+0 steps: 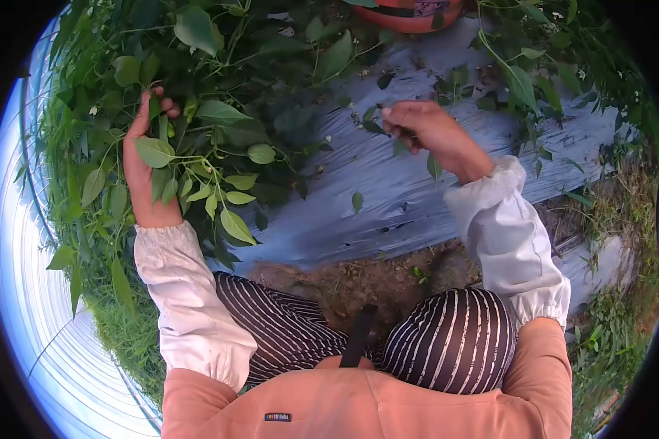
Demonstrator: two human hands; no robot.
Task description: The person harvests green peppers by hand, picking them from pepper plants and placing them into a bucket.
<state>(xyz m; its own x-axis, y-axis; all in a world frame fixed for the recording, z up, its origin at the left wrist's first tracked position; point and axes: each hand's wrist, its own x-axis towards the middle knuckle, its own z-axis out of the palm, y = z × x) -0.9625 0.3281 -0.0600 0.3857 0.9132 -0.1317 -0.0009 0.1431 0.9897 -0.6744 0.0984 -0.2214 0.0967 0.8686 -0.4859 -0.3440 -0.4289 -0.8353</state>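
We find the left hand [137, 135] in the plant [223, 113], fingers half hidden by leaves [154, 152], so we cannot tell its grip; right hand [430, 130] over the sheet [307, 219], grip closed at the fingertips; red container [417, 24] at top edge

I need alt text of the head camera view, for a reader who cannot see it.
A person's left hand is in among leafy plants; the curled right hand is above greyish plastic sheeting. White sleeves, striped trousers and a peach top show below, a red container at the upper edge.
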